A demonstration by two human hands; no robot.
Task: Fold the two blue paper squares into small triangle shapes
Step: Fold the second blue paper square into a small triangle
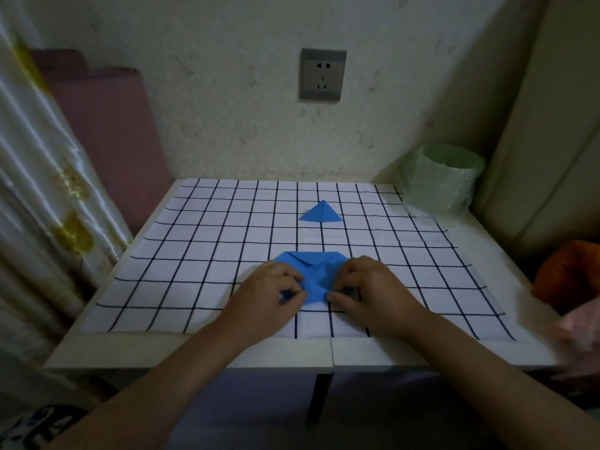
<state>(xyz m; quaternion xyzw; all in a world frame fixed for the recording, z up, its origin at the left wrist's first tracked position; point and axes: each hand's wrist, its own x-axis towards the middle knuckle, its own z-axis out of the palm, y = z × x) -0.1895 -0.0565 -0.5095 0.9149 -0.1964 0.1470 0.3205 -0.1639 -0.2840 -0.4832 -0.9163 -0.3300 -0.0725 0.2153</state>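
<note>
A small folded blue triangle lies flat on the checked cloth toward the back of the table. Nearer to me lies a second blue paper, partly folded, with a flap turned down along its far edge. My left hand pinches its lower left part with curled fingers and thumb. My right hand pinches its lower right part the same way. Both hands cover the paper's side corners.
The white cloth with a black grid covers most of the small white table. A green plastic-wrapped roll stands at the back right corner. A wall with a socket is behind; a curtain hangs at left; an orange object sits at right.
</note>
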